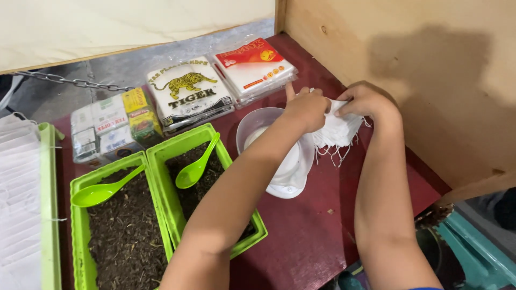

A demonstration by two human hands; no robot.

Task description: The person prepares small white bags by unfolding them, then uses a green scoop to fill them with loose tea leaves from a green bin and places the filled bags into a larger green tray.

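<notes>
My left hand (307, 109) and my right hand (368, 102) both grip a bunch of small white cloth bags with loose strings (337, 134), held just above the dark red tabletop (317, 231) at the far right. My left forearm crosses over a clear plastic tub (257, 124) and its white lid (293, 174). Two green trays of dark dried leaves, a nearer one (80, 236) and a middle one (164, 161), lie to the left, each with a green plastic spoon, one spoon (102, 190) on the nearer tray and another (196, 166) on the middle one.
Packs of plastic bags (188, 91) (253, 69) and a bundle of small boxes (110, 126) lie at the table's back. A wooden panel (419, 70) walls the right side. A third green tray with white paper (49, 215) sits far left. A metal chain (70, 81) hangs behind.
</notes>
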